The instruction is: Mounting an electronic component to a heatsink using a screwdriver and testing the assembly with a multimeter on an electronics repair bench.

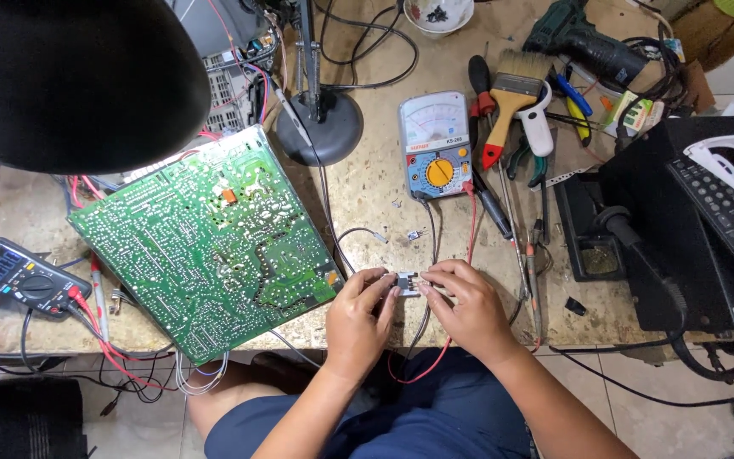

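Note:
My left hand (358,316) and my right hand (467,306) meet at the bench's front edge, both pinching a small grey electronic part (408,284) between their fingertips. Red and black probe leads (471,223) run from an analogue meter (435,146) down toward the hands. A large green circuit board (206,238) lies solder side up just left of my left hand. A tiny loose component (414,235) rests on the bench above the hands.
A black lamp shade (78,76) fills the top left, its round base (329,127) at centre. A digital multimeter (19,276) sits far left. Paintbrush (513,93), screwdrivers, pliers and a drill (584,42) lie at the upper right. A soldering station (639,246) stands on the right.

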